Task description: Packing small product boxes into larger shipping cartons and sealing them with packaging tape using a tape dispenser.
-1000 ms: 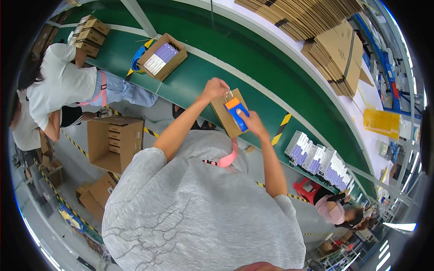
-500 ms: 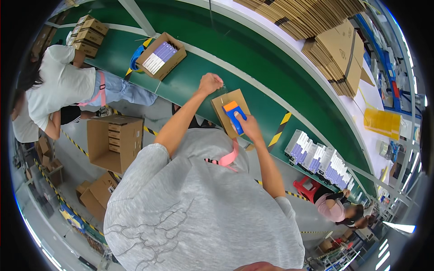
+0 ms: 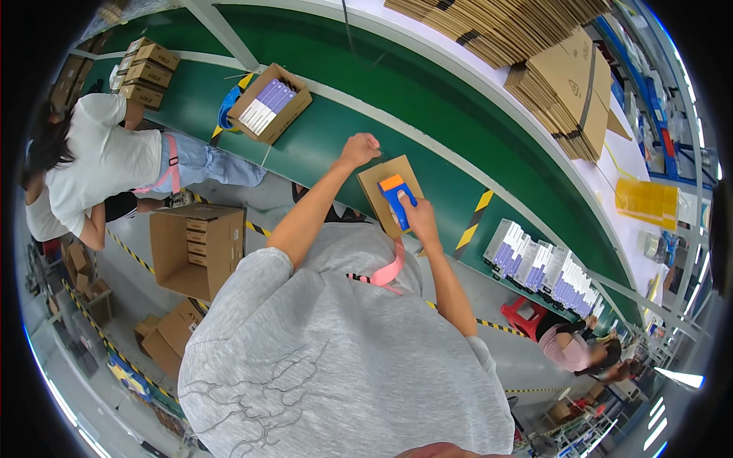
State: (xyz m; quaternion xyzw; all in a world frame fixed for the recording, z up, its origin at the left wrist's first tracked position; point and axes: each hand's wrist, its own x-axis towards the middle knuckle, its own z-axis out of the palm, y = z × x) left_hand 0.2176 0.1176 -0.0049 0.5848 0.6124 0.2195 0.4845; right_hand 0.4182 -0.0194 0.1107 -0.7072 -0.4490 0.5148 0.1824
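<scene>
Tape dispenser (image 3: 395,197), one: frame centre, over one brown carton (image 3: 371,187).
Right hand (image 3: 418,217) grips dispenser; left hand (image 3: 360,149) curled closed, contents unclear. Surface: green workbench (image 3: 319,136). Room: grey floor (image 3: 482,288), lower right.

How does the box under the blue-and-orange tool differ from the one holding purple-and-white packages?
The front box shows a closed face, while the open box has its top open, showing purple-and-white packages. The right hand holds the blue-and-orange tool over the front box, while the open box stands farther left with no hand on it. Both are brown cardboard.
</scene>
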